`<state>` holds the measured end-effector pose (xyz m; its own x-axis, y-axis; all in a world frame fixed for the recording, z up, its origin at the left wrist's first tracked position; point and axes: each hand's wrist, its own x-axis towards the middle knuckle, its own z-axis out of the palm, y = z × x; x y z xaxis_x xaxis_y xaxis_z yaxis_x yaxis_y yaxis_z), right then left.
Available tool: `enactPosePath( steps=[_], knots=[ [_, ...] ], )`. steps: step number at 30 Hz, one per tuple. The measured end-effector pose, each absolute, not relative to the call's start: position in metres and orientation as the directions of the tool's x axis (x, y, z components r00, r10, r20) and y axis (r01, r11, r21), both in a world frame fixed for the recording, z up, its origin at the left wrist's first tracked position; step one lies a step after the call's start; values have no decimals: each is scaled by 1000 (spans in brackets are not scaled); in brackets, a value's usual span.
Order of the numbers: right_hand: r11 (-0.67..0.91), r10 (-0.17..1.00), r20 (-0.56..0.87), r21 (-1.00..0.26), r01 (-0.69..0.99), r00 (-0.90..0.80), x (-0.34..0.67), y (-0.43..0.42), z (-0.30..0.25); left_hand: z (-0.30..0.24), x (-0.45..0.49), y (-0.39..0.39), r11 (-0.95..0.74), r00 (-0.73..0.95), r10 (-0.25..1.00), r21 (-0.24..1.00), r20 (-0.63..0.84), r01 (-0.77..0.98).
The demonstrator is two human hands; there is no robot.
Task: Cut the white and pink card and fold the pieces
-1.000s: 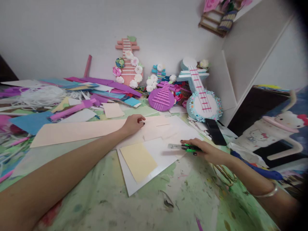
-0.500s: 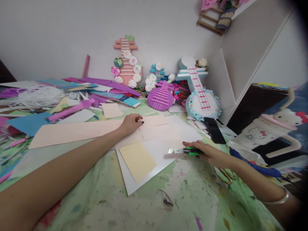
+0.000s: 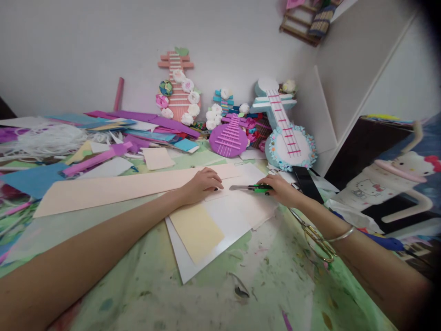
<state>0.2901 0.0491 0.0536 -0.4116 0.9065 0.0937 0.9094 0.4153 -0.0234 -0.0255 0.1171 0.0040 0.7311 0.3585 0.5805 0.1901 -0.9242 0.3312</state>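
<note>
A green-and-black utility knife [image 3: 257, 187] is gripped in my right hand [image 3: 280, 189], its blade pointing left over pale peach foam or card sheet [image 3: 257, 209]. The blade tip is close to my left fingertips. My left hand [image 3: 203, 186] lies on the peach pieces with its fingers loosely bent and apart, pressing down. From under it a long peach strip [image 3: 103, 191] stretches left. A pale yellow square [image 3: 200, 232] lies on the white board [image 3: 181, 264] nearer me. Whether the blade touches the sheet I cannot tell.
Gold-handled scissors [image 3: 315, 239] lie beneath my right forearm. A phone [image 3: 307, 184] and a cup [image 3: 372, 188] are at the right. Decorated instrument models, among them a purple one [image 3: 229, 140], stand along the wall. Coloured scraps and white cord [image 3: 51, 138] cover the left.
My right hand has carried the utility knife up and left, toward my left hand. My left hand has shifted right and toward me, its fingers now lowered onto the sheet. The scissors are more exposed.
</note>
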Motion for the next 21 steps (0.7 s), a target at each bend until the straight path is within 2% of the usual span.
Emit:
enactPosePath(
  steps=[8, 21],
  knots=[
    [411, 911, 68, -83, 908, -406, 279, 57, 53, -4, -25, 122, -929, 763, 326, 339, 558, 149],
    [428, 904, 59, -110, 897, -424, 289, 58, 53, 1, -27, 119, -898, 730, 399, 398, 554, 189]
  ],
)
